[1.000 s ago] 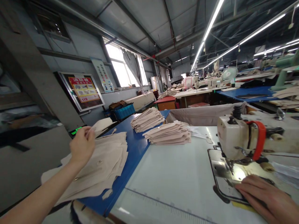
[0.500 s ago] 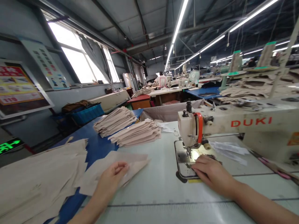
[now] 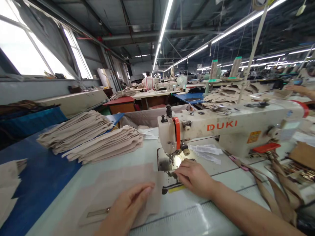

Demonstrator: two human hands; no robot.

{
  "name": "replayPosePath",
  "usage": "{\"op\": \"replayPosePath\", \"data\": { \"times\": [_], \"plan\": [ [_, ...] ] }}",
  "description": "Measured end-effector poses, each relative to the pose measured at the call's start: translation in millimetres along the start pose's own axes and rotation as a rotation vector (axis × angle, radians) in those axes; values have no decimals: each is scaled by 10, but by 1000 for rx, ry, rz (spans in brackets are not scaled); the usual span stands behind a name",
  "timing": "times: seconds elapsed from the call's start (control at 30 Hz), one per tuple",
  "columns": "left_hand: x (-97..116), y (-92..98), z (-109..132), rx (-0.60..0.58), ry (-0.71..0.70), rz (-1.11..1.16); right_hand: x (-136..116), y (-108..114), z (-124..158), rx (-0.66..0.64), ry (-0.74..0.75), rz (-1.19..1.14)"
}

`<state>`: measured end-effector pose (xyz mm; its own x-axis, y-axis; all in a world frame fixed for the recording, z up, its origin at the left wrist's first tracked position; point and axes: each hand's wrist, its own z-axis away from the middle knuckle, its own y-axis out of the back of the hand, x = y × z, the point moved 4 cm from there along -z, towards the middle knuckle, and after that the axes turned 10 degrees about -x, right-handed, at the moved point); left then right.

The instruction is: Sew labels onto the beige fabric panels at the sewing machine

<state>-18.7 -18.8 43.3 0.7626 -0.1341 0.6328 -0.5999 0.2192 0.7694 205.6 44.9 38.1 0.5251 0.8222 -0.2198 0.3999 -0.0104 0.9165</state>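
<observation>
My left hand lies flat, fingers stretched, on a beige fabric piece spread on the pale table, just left of the needle plate. My right hand rests on the needle plate of the white DUKI sewing machine, fingers curled at the fabric's edge under the presser foot; what they pinch is hidden. Two stacks of beige cut pieces sit behind the fabric at the left.
A blue table top lies at the left with more beige pieces at its edge. Tan straps trail off the table at the right. Another person's hand shows at the far right. Rows of sewing stations fill the background.
My left hand slid the beige piece from the left pile rightward up to the needle plate. My view swung to the right; my right hand stayed at the presser foot.
</observation>
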Motion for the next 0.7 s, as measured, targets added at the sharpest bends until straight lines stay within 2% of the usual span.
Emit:
{"op": "replayPosePath", "data": {
  "times": [0.1,0.17,0.23,0.3,0.47,0.57,0.7],
  "plan": [
    [-87,-3,-127,-18,-192,-323,8,45,-1,2,-40,16],
    [-171,-74,-176,-72,-262,-504,40,85,-8,-79,-112,48],
    [-226,-161,-210,-103,-251,-594,139,167,0,-182,-228,90],
    [-217,-238,-246,-103,-197,-623,318,315,38,-230,-366,129],
    [-31,-343,-407,-111,-67,-630,914,718,270,-181,-664,216],
    [26,-341,-505,-89,-48,-611,1153,761,432,-196,-741,226],
    [-54,-350,-558,-51,-58,-600,1274,683,551,-210,-754,196]
  ]
}}
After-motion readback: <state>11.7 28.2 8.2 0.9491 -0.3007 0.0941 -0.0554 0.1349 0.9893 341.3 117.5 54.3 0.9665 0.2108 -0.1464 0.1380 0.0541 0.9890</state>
